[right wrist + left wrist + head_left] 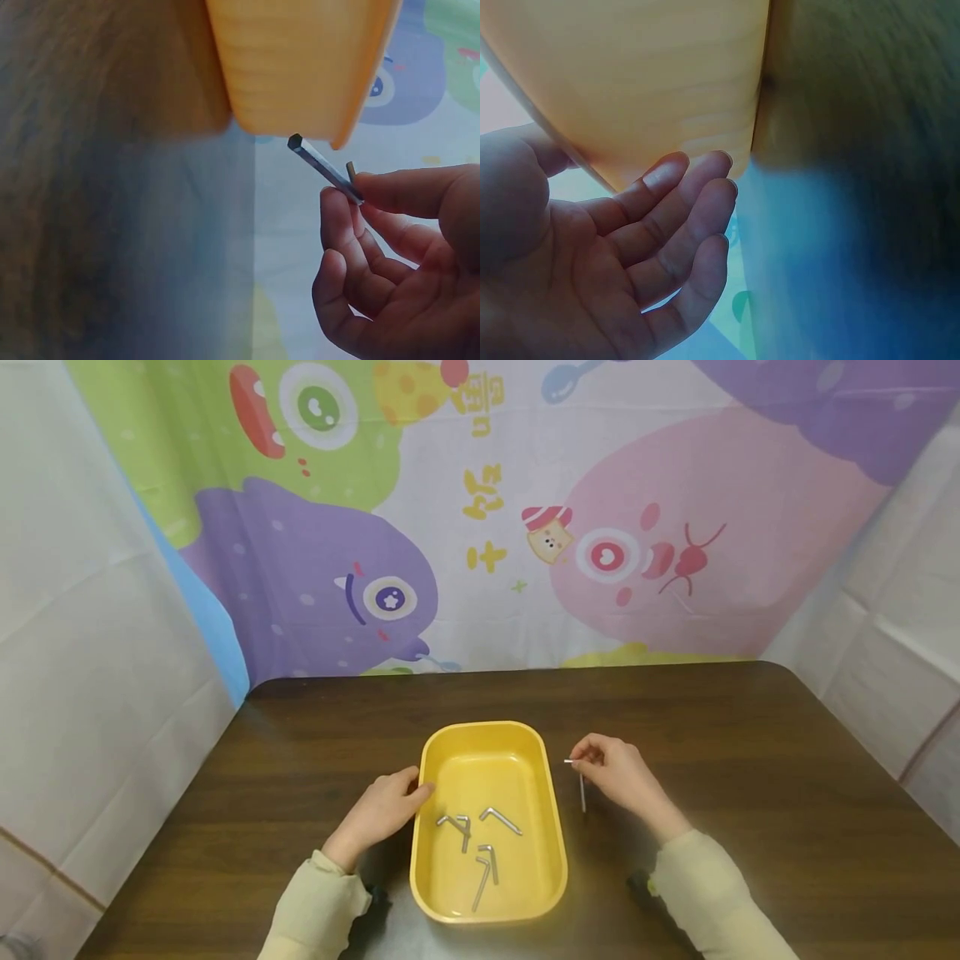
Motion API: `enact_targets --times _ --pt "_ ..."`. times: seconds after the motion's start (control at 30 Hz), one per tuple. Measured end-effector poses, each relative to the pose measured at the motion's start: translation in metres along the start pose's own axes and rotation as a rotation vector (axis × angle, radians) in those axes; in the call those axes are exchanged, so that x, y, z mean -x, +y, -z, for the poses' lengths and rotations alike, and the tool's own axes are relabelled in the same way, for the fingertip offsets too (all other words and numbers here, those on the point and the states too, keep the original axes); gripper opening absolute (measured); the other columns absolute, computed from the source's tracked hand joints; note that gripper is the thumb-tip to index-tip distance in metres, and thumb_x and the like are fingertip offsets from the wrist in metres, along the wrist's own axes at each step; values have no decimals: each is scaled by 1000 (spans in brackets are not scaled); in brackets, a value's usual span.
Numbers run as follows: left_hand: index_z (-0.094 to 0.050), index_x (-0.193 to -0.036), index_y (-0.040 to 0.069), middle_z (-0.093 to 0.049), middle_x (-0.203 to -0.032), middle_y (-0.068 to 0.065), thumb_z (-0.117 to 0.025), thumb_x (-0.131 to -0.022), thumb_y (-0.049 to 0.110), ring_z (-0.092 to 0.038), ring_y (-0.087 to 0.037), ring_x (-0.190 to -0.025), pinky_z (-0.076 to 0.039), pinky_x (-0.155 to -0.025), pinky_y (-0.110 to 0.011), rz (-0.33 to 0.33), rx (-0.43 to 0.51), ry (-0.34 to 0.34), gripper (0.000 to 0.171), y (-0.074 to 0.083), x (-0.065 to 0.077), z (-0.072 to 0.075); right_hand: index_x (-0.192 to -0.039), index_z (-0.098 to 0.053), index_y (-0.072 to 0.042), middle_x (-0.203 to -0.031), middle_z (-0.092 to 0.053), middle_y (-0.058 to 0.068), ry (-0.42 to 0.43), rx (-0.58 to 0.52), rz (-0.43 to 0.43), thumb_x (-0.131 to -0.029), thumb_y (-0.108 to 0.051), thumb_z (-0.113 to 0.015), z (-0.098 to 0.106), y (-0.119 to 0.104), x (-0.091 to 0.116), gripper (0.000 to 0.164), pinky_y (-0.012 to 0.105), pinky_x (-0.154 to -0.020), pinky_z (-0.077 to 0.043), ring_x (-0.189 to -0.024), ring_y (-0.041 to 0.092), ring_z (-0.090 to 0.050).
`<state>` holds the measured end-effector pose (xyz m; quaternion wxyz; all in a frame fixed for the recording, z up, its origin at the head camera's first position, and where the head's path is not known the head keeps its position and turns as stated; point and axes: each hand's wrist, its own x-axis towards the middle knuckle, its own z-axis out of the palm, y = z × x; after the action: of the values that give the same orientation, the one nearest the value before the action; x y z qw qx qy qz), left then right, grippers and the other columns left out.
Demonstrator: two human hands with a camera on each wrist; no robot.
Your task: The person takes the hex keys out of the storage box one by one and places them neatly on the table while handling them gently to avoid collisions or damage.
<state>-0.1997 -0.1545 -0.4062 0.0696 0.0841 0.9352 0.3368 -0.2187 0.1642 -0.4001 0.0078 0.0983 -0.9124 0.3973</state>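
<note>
While the left hand (378, 814) rests w/ relaxed, nearly straight fingers (676, 225) against the left wall of the yellow tray (551, 827), it holds nothing. Inside the tray lie approx. four hex keys (480, 847), near its front half. Right of the tray, just beside its rim, the right hand (622, 777) pinches one hex key (581, 787) btw. thumb and fingers, above the dark table (750, 760).
</note>
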Motion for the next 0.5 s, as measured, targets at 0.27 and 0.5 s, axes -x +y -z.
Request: enact_targets --times 0.27,0.5 --pt "-53 -83 11 -38 -59 0 -52 -91 28 -39 -13 -51 -31 -50 -26 -4 2 3 19 0 0 -1 -86 -62 -7 -69 -59 1 -63 38 -48 -84 -11 -62 -7 10 -3 5 27 -55 -43 -60 13 -54" --pt "-54 -85 11 -39 -59 0 -52 -91 28 -39 -13 -52 -31 -50 -26 1 8 4 19 2 1 0 -86 -61 -6 -69 -60 2 -88 38 -71 -84 -10 -62 -8 14 -3 4 27 -56 -43 -61 15 -56"
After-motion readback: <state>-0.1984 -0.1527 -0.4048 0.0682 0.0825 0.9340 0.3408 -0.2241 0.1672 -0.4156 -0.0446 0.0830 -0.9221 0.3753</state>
